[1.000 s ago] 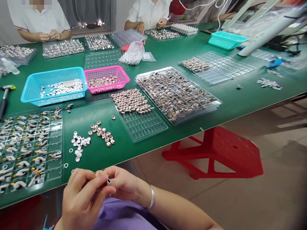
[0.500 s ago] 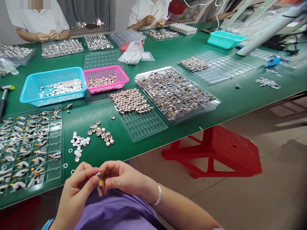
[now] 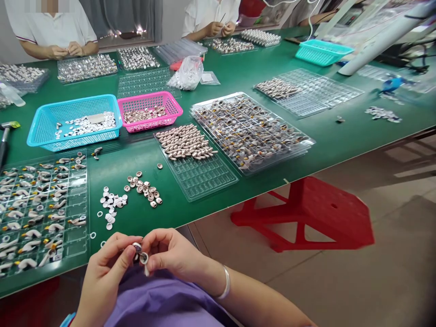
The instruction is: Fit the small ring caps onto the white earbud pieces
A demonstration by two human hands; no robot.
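Note:
Below the green table's near edge, over my purple-clad lap, my left hand [image 3: 109, 268] and my right hand [image 3: 173, 254] pinch a small metal part [image 3: 140, 256] between their fingertips; a round cap end faces up. A silver bangle circles my right wrist. Just beyond the hands lie loose white washers [image 3: 111, 206] and copper-coloured caps [image 3: 146, 188] on the table. A clear compartment tray [image 3: 73, 238] with several assembled parts lies to the left of my hands.
A blue basket [image 3: 73, 120] and a pink basket [image 3: 150, 111] hold small parts. Clear trays [image 3: 204, 179] of parts fill the middle. A red stool [image 3: 306, 213] stands under the table edge. Two people in white shirts work at the far side.
The part has been turned between my fingertips; its round cap end now faces up. Both hands stay together at the table edge, shifted slightly.

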